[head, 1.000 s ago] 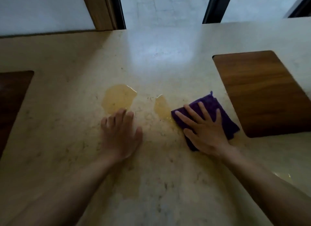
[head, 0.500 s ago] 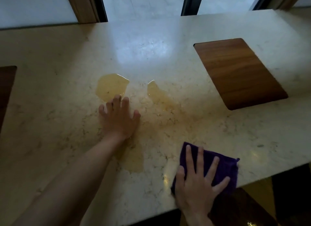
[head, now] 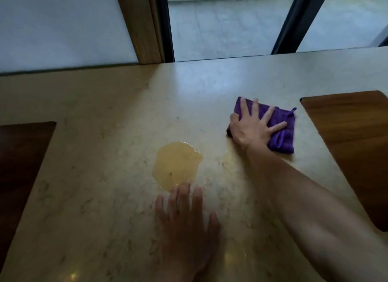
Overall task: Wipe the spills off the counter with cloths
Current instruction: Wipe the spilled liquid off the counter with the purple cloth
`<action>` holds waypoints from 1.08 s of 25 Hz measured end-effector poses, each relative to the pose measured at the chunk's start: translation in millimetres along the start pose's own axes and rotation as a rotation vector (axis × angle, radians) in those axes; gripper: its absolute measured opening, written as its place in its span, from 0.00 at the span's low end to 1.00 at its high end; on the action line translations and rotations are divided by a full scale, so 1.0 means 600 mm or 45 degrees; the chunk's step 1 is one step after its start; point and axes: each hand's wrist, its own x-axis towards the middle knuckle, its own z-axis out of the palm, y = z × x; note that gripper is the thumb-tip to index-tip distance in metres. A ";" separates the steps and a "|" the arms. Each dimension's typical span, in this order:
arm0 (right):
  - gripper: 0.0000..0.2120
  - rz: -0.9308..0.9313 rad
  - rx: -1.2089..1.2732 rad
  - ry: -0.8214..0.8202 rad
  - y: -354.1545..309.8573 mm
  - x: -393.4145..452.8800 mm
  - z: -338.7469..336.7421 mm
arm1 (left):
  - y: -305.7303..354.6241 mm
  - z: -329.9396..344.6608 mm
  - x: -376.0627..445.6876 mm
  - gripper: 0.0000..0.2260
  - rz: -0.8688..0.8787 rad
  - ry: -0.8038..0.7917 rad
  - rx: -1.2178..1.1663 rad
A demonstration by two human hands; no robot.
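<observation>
A yellowish puddle [head: 177, 164] lies on the pale stone counter [head: 94, 176], near the middle. A faint wet smear [head: 225, 157] sits just right of it. My left hand [head: 186, 216] rests flat on the counter with fingers apart, fingertips touching the puddle's near edge. My right hand [head: 253, 127] presses flat on a folded purple cloth [head: 283, 134], up and to the right of the puddle, apart from it.
A brown wooden inlay [head: 354, 147] lies in the counter at the right, and a darker one [head: 19, 168] at the left. Behind the counter stand a wooden post [head: 142, 25] and dark-framed windows [head: 222, 23].
My right hand slid the purple cloth from the counter's near edge up to the far right of the puddle. The second spill shrank to a faint smear. My left hand stayed put.
</observation>
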 end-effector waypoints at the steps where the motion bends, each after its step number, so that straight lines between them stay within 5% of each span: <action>1: 0.29 -0.014 -0.009 -0.010 -0.023 0.057 -0.004 | -0.001 0.013 -0.002 0.25 0.027 0.115 0.028; 4: 0.28 -0.117 -0.050 -0.056 -0.085 0.197 -0.022 | -0.007 0.060 0.006 0.22 0.058 0.344 0.101; 8: 0.27 -0.333 -0.078 -0.128 -0.163 0.311 -0.024 | -0.029 0.061 0.006 0.08 -0.005 0.310 0.272; 13: 0.25 -0.773 -0.213 -0.201 -0.175 0.304 -0.022 | -0.015 0.058 0.001 0.22 0.009 0.281 0.153; 18: 0.25 -1.166 -0.280 -0.241 -0.080 0.131 -0.016 | 0.001 0.007 -0.002 0.27 -0.028 -0.012 -0.051; 27: 0.25 -1.103 -0.283 -0.218 0.186 -0.371 -0.009 | -0.019 -0.042 0.003 0.22 -0.016 -0.256 -0.218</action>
